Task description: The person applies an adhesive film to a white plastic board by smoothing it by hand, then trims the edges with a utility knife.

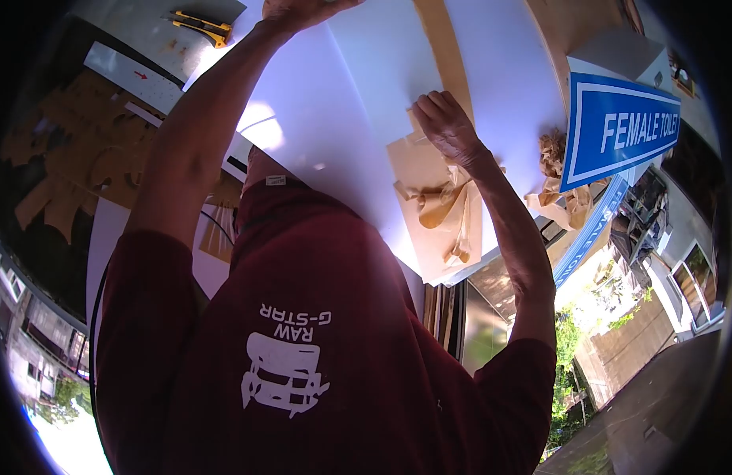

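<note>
My left hand (pixel 299 11) is at the top edge, partly cut off, over the pale, glossy sheet (pixel 334 87). The part of it that shows looks stretched out, with nothing visible in it. Further right, my right hand (pixel 447 127) is closed, knuckles up, at the lower end of a brown paper strip (pixel 444 43). Whatever its fingers pinch is hidden. Just below that hand, a torn piece of brown paper (pixel 413 170) lies on the sheet, with curled, peeled scraps (pixel 441 207) on it.
A yellow utility knife (pixel 203 28) lies at the upper left. Crumpled brown paper (pixel 568 198) sits to the right, beside a blue "FEMALE TOILET" sign (pixel 623 131). A second blue sign (pixel 592 229) slants below it. Brown cut-out scraps (pixel 73 142) spread at the left.
</note>
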`<state>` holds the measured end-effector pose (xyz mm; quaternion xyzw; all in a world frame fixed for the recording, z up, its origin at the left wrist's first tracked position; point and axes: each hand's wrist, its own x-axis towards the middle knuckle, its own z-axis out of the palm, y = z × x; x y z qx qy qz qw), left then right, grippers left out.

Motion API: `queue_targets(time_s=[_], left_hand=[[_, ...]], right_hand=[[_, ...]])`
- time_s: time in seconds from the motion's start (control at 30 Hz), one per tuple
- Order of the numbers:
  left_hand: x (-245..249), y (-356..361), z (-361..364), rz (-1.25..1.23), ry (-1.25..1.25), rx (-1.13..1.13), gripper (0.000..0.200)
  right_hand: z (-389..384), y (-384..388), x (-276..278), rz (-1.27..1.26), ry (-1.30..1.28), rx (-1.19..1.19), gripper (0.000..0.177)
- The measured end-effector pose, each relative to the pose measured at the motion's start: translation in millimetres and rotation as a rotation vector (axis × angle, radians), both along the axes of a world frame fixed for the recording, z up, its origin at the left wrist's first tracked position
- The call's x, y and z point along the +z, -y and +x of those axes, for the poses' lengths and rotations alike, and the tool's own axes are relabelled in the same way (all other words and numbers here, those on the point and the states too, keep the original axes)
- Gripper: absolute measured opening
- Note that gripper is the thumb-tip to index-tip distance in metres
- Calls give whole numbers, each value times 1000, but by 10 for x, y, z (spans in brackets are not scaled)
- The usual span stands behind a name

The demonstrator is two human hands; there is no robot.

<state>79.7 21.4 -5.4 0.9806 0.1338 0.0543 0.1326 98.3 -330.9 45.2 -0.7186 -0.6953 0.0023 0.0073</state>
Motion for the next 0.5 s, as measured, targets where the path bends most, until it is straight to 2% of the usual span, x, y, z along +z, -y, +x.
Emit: queue_targets(time_s=[0.17,0.27,0.5], left_hand=[[-2,-27,-20,1,-5,-4,108],[-35,-37,-12,16,-5,-8,108],[-86,-37,-6,30,44,-18,109]], right_hand=[[-11,37,-17,-83,-13,-2,20],[-90,187,10,-109,-4,7,15],[-341,545,132,-88,-103,-73,20]])
